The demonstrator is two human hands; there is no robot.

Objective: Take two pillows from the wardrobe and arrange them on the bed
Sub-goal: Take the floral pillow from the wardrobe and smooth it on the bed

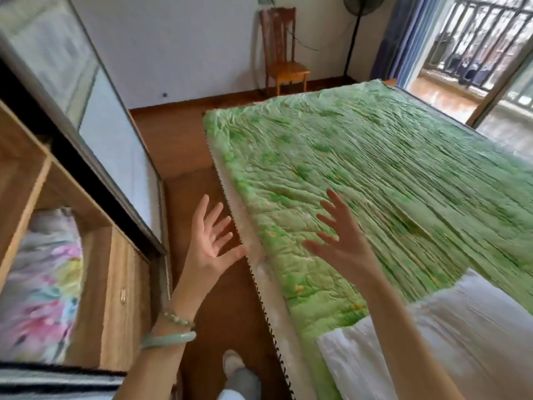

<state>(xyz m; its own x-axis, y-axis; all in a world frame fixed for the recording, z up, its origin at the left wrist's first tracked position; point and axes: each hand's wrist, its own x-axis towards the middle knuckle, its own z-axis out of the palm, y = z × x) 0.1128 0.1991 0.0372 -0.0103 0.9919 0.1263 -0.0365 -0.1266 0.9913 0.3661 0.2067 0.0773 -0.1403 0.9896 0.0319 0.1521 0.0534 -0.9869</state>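
Bedroom viewed from the head camera, with blur from motion across the whole view. Largest was the bed (360, 168), spread with a wrinkled green quilt (389, 157) whose near edge ran beside a strip of brown wooden floor (178, 145). One white pillow (432, 342) lay at the bed's near right corner, presumably the head end, so one of the two appeared already delivered. At left stood the wardrobe (115, 284), its sliding mirrored door (95, 116) drawn aside; in the open compartment sat a bundle of multicoloured fabric (43, 284), too blurred to tell whether it was the second pillow. The left hand (210, 241) was raised over the floor gap and the right hand (343, 235) over the quilt's edge, both empty with fingers spread wide, probably between a release and a fresh reach toward the wardrobe. A pale green bangle (170, 339) and a bead bracelet (178, 319) circled the left wrist. Against the far wall stood a wooden chair (282, 53) and a pedestal fan (360, 13).
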